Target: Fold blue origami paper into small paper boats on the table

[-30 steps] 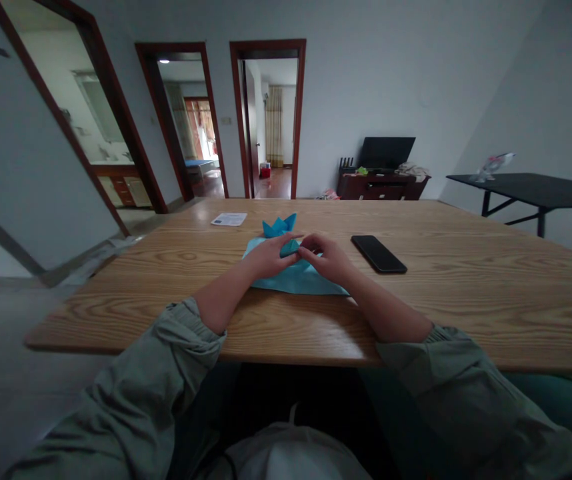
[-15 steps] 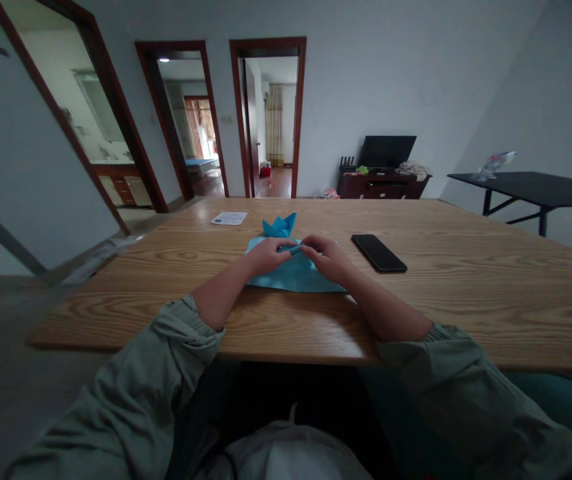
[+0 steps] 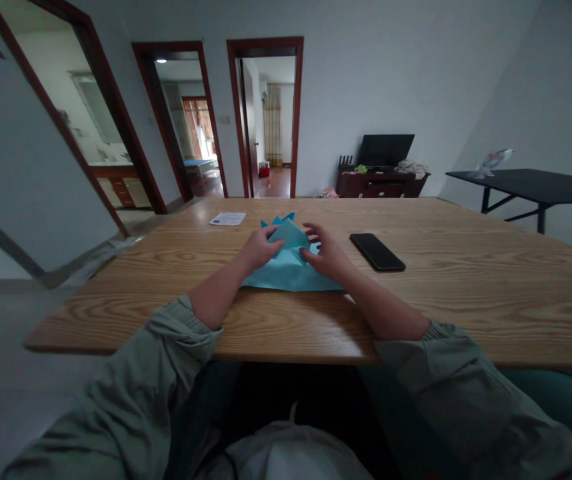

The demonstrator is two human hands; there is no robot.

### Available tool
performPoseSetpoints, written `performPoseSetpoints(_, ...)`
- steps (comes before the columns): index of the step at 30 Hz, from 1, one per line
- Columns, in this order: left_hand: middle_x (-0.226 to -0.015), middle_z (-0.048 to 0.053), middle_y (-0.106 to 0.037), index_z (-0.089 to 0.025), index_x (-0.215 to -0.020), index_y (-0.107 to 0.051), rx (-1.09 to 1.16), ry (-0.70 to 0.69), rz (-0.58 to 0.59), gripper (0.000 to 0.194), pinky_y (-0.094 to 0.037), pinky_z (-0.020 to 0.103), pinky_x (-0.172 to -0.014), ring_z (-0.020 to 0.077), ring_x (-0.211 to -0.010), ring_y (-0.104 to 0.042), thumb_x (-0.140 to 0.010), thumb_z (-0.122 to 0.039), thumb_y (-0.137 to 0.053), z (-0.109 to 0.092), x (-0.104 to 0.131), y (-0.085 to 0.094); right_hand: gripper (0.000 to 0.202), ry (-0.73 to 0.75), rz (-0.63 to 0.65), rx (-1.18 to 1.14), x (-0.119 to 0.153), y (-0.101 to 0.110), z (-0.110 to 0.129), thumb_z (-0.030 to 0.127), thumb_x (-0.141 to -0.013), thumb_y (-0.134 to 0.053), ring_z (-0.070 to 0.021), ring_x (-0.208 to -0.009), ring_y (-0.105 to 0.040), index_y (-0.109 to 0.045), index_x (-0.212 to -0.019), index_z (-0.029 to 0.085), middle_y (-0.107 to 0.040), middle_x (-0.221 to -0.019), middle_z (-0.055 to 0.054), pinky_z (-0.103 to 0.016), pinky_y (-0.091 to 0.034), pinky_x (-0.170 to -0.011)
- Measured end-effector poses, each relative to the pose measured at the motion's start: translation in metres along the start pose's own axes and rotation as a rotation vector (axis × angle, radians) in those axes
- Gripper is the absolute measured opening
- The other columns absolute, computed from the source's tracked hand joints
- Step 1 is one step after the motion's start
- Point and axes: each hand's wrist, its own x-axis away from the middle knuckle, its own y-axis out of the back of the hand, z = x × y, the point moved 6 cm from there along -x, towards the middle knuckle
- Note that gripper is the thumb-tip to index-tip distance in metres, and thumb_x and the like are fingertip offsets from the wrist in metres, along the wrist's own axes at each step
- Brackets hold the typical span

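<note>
A folded piece of light blue paper (image 3: pixel 290 235) stands tilted up between my hands, its pointed top uppermost. My left hand (image 3: pixel 262 247) pinches its left side between thumb and fingers. At the paper's right edge, my right hand (image 3: pixel 324 251) has its fingers spread apart, close to the paper; whether the fingertips touch it I cannot tell. Beneath both hands a light blue sheet (image 3: pixel 291 279) lies flat on the table. Just behind, a brighter blue folded paper figure (image 3: pixel 266 223) shows only its pointed tips, the rest being hidden by the held paper.
On the wooden table (image 3: pixel 456 293), a black phone (image 3: pixel 377 252) lies right of my hands. A small printed card (image 3: pixel 227 219) rests at the back left. Beyond the table are a TV stand (image 3: pixel 382 185) and a black folding table (image 3: pixel 536 185).
The folded paper, a narrow strip between my fingertips before, has turned up to show its broad face. My right hand has loosened its pinch and spread its fingers.
</note>
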Motion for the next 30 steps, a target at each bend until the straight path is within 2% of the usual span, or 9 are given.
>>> performPoseSetpoints(3, -0.088, 0.004, -0.069, -0.012, -0.101, -0.068, 0.052, 0.065, -0.006, 0.038, -0.048, 0.028, -0.072, 0.0186, -0.079, -0.061, -0.072, -0.035, -0.062, 0.002, 0.001, 0.001, 0.063, 0.021, 0.020, 0.062, 0.000, -0.001, -0.001, 0.025, -0.068, -0.068, -0.0234, -0.102, -0.057, -0.048, -0.128, 0.023, -0.059, -0.115, -0.009, -0.040, -0.045, -0.088)
performPoseSetpoints(8, -0.079, 0.003, -0.068, -0.012, -0.093, -0.069, 0.139, 0.118, 0.025, 0.038, -0.047, 0.026, -0.061, 0.0163, -0.068, -0.060, -0.070, -0.041, -0.067, 0.008, 0.003, 0.000, 0.038, -0.019, 0.033, 0.068, 0.000, 0.000, -0.004, 0.029, -0.073, -0.066, -0.0222, -0.097, -0.058, -0.059, -0.108, 0.020, -0.064, -0.105, -0.007, -0.039, -0.046, -0.086)
performPoseSetpoints(11, -0.080, 0.004, -0.068, -0.012, -0.094, -0.069, 0.138, 0.125, 0.004, 0.040, -0.046, 0.025, -0.060, 0.0159, -0.067, -0.060, -0.070, -0.044, -0.067, 0.009, 0.003, 0.002, 0.034, -0.007, 0.018, 0.032, -0.001, 0.001, -0.003, 0.028, -0.075, -0.064, -0.0202, -0.093, -0.059, -0.060, -0.108, 0.022, -0.065, -0.102, -0.005, -0.036, -0.048, -0.081)
performPoseSetpoints(17, -0.098, 0.008, -0.068, -0.013, -0.098, -0.070, 0.102, 0.030, -0.061, 0.039, -0.048, 0.030, -0.077, 0.0207, -0.089, -0.061, -0.077, -0.046, -0.062, 0.002, -0.001, 0.009, 0.016, 0.108, -0.092, 0.069, -0.001, 0.015, 0.017, 0.026, -0.081, -0.057, -0.0225, -0.098, -0.058, -0.066, -0.094, 0.022, -0.066, -0.101, -0.006, -0.038, -0.045, -0.087)
performPoseSetpoints(22, -0.125, 0.011, -0.056, -0.015, -0.094, -0.071, -0.039, -0.125, -0.137, 0.032, -0.040, 0.034, -0.097, 0.0234, -0.114, -0.051, -0.077, -0.042, -0.064, -0.009, -0.001, 0.016, 0.017, 0.023, -0.108, 0.025, 0.000, 0.019, 0.020, 0.034, -0.083, -0.056, -0.0211, -0.081, -0.061, -0.065, -0.089, 0.020, -0.068, -0.086, -0.005, -0.034, -0.046, -0.075)
performPoseSetpoints(24, -0.116, 0.010, -0.062, -0.015, -0.094, -0.070, -0.022, -0.108, -0.102, 0.034, -0.043, 0.034, -0.093, 0.0230, -0.107, -0.056, -0.077, -0.044, -0.064, -0.008, 0.000, 0.015, 0.020, -0.015, -0.137, -0.014, -0.001, 0.021, 0.016, 0.037, -0.083, -0.056, -0.0198, -0.077, -0.061, -0.064, -0.089, 0.019, -0.067, -0.083, -0.005, -0.032, -0.046, -0.071)
performPoseSetpoints(27, -0.088, 0.006, -0.067, -0.013, -0.094, -0.068, 0.044, -0.011, -0.025, 0.041, -0.048, 0.031, -0.075, 0.0199, -0.082, -0.061, -0.074, -0.048, -0.065, -0.003, 0.003, 0.011, 0.023, -0.056, -0.198, -0.052, -0.002, 0.025, 0.009, 0.040, -0.082, -0.057, -0.0186, -0.073, -0.059, -0.063, -0.089, 0.019, -0.066, -0.080, -0.004, -0.030, -0.045, -0.066)
performPoseSetpoints(30, -0.087, 0.004, -0.065, -0.013, -0.099, -0.064, 0.105, -0.006, -0.039, 0.046, -0.048, 0.027, -0.070, 0.0171, -0.077, -0.060, -0.067, -0.046, -0.072, -0.004, 0.005, 0.009, 0.027, -0.092, -0.207, -0.118, -0.003, 0.026, 0.002, 0.043, -0.081, -0.058, -0.0174, -0.070, -0.058, -0.062, -0.091, 0.018, -0.065, -0.078, -0.004, -0.028, -0.044, -0.061)
